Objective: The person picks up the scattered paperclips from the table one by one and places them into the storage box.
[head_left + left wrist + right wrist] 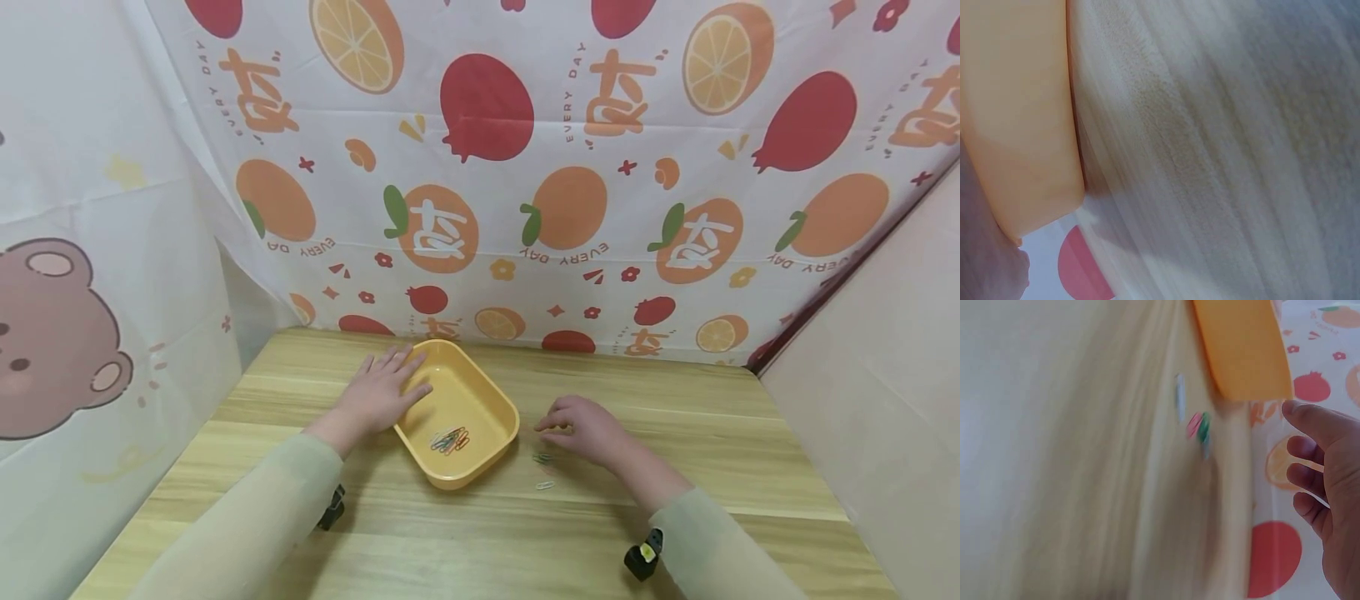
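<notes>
A yellow plastic tray (459,396) rests on the table, with a small pile of coloured paper clips (450,440) in its near end. My left hand (375,393) lies over its left rim, fingers spread and thumb reaching inside. To the right of the tray, my right hand (583,427) hovers above the table with loosely bent fingers and nothing visible between them. Just below it lie a green paper clip (1204,427), a pink paper clip (1194,425) and a white paper clip (545,485). In the left wrist view, the tray's outer wall (1022,125) fills the left side.
The wood-grain table (420,550) ends at a fruit-printed cloth (495,200) behind. A bear-printed cloth (52,333) hangs on the left, and a pale panel (877,350) stands on the right. Dark wrist cameras sit under both sleeves.
</notes>
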A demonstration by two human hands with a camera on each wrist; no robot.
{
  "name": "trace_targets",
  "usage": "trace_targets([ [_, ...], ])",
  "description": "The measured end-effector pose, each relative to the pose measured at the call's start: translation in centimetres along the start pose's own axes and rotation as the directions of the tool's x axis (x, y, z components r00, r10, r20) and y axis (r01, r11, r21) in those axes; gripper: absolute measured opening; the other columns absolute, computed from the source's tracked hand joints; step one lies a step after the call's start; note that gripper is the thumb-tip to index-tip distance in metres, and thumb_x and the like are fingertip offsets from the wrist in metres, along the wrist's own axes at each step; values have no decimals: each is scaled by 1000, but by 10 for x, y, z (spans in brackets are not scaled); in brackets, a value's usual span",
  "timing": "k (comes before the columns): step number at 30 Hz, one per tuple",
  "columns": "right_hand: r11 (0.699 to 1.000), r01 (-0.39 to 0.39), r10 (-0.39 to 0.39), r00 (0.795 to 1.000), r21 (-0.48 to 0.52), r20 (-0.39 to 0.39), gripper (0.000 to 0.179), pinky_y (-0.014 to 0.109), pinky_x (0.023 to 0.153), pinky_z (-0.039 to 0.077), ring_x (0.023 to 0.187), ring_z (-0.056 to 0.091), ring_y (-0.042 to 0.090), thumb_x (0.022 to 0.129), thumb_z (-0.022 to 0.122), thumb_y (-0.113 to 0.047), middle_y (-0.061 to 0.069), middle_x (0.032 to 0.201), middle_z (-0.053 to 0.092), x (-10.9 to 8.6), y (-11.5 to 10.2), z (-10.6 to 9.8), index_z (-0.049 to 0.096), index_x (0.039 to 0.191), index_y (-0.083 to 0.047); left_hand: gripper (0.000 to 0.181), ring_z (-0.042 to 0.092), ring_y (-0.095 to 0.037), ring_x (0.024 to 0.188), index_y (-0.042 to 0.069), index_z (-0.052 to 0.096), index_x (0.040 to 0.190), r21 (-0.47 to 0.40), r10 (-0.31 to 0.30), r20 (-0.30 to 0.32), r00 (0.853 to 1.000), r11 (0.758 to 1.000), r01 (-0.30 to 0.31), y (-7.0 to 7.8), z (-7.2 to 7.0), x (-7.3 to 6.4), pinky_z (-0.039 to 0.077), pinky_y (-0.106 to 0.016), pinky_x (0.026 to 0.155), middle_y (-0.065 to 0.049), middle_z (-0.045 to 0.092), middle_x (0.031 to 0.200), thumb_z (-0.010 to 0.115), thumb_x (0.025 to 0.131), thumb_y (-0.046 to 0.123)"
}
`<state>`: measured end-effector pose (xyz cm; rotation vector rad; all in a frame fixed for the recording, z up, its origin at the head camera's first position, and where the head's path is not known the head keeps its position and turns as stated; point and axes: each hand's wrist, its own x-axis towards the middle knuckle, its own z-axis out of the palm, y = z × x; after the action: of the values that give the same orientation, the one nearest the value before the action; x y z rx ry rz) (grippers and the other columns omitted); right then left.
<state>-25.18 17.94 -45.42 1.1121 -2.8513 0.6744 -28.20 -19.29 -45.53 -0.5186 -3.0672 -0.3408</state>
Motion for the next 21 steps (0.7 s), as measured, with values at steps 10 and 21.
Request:
trace_targets([
  [10, 997, -73, 73, 997, 10, 12, 14, 29, 77, 54, 86, 58, 3, 89, 76, -25, -17, 93, 64, -18, 11, 5, 79, 102, -20, 75, 14, -38, 150, 20, 25, 159, 25, -3, 3, 1000, 1000, 3, -2, 3, 1, 4, -61, 119, -12, 17, 164, 29, 100, 67],
  [21, 995, -102, 101, 991, 5, 92, 13, 33, 84, 53, 90, 57, 2, 93, 71, -27, -19, 95, 62, -23, 15, 16, 78, 103, -24, 71, 14, -37, 150, 21, 26, 159, 12, -7, 5, 1000, 1000, 7, -1, 3, 2, 4, -61, 119, -11, 18, 164, 36, 101, 61],
])
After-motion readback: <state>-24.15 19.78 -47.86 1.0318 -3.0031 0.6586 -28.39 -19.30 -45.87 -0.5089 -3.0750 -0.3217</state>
